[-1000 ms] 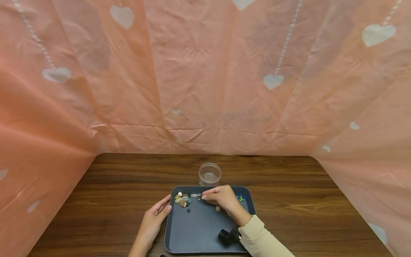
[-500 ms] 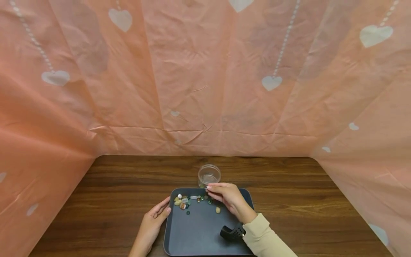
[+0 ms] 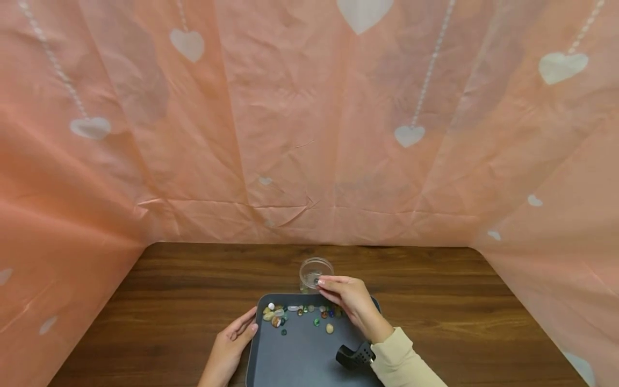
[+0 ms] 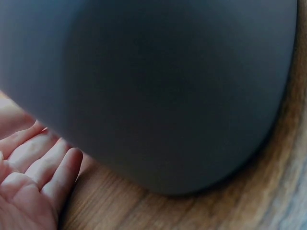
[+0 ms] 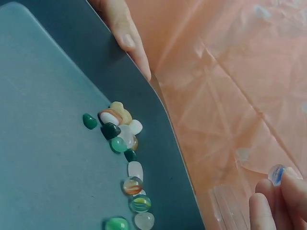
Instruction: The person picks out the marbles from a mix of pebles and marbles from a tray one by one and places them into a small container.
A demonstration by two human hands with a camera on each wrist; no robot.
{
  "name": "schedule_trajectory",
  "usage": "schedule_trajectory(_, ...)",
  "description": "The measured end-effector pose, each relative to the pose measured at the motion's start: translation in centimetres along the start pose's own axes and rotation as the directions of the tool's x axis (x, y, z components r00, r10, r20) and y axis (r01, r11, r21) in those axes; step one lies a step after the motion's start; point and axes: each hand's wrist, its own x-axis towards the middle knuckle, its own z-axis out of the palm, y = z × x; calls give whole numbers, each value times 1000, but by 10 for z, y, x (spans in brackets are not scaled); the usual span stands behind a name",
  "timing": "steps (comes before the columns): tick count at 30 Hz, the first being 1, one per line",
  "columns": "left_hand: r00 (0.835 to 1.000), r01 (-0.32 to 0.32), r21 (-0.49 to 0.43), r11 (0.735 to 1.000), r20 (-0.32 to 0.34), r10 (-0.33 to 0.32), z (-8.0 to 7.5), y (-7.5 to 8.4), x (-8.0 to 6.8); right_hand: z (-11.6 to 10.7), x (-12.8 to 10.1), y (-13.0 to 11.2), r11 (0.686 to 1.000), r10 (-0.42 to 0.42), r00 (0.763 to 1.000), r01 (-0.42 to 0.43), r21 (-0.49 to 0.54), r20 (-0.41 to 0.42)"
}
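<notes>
**Marble pinched over the clear cup**

Nearest, the left hand (image 3: 231, 344) rests with relaxed fingers against the dark tray (image 3: 290, 360) at its nine o'clock edge. Farther in, mixed stones and marbles (image 3: 278, 314) lie along the tray's twelve o'clock side. Beyond, the right hand (image 3: 350, 301) pinches a small clear marble (image 5: 277, 173) in its fingertips, at the rim of the clear cup (image 3: 316, 270) on the wooden table (image 3: 169, 301), just past the tray.
</notes>
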Motion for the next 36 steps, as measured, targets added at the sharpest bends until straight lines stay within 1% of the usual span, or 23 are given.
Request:
schedule_trajectory(4, 1000, -8, 0, 1000, 2, 8, 0, 0, -1, 1, 5, -4, 1000, -16, 999, 16, 6, -47)
schedule_trajectory(8, 1000, -13, 3, 1000, -3, 13, 1, 1, -1, 4, 14, -11, 998, -54, 995, 51, -35, -83)
schedule_trajectory(11, 1000, -12, 0, 1000, 5, 12, 1, 1, -1, 6, 20, -15, 986, -103, 989, 88, -140, -107)
schedule_trajectory(12, 1000, -10, -2, 1000, 9, 10, 1, 1, -1, 6, 22, -16, 976, -125, 986, 102, -192, -112)
schedule_trajectory(13, 1000, -11, -3, 1000, 10, 11, 1, 1, -2, 7, 24, -17, 958, -157, 981, 124, -260, -111)
schedule_trajectory(14, 1000, -11, -2, 1000, 10, 11, 1, 1, -2, 8, 25, -18, 929, -192, 975, 146, -339, -108)
schedule_trajectory(15, 1000, -11, 2, 1000, 10, 11, 1, 1, -2, 9, 26, -19, 888, -239, 967, 178, -424, -94)
schedule_trajectory(17, 1000, -12, 5, 1000, 6, 12, 1, 0, -2, 12, 28, -22, 783, -317, 947, 229, -578, -55)
schedule_trajectory(19, 1000, -11, 9, 1000, 3, 11, 1, 0, -2, 14, 30, -23, 667, -379, 926, 270, -695, -4)
schedule_trajectory(20, 1000, -9, 11, 1000, 3, 9, 1, 0, -2, 14, 31, -24, 623, -397, 918, 282, -730, 16)
schedule_trajectory(21, 1000, -7, 11, 1000, 3, 7, 1, 1, -2, 15, 31, -24, 589, -407, 913, 294, -753, 38)
schedule_trajectory(24, 1000, 2, 9, 1000, 1, -2, 1, 0, -2, 17, 33, -22, 518, -405, 910, 306, -799, 86)
schedule_trajectory(26, 1000, 11, 10, 1000, -3, -11, 2, 0, -2, 19, 34, -21, 480, -402, 908, 315, -819, 114)
schedule_trajectory(29, 1000, 22, 9, 1000, -10, -22, 2, 0, -2, 22, 35, -20, 392, -414, 895, 342, -854, 169)
schedule_trajectory(31, 1000, 28, 12, 1000, -15, -27, 1, 0, -1, 24, 35, -20, 332, -426, 880, 369, -868, 212)
schedule_trajectory(33, 999, 29, 11, 1000, -16, -29, 1, 0, -1, 26, 35, -20, 295, -426, 873, 380, -877, 235)
schedule_trajectory(34, 999, 28, 12, 1000, -16, -28, 1, 0, -1, 26, 35, -20, 281, -425, 871, 385, -879, 245)
schedule_trajectory(36, 1000, 25, 12, 1000, -14, -25, 1, 0, -1, 26, 35, -20, 276, -418, 874, 382, -882, 247)
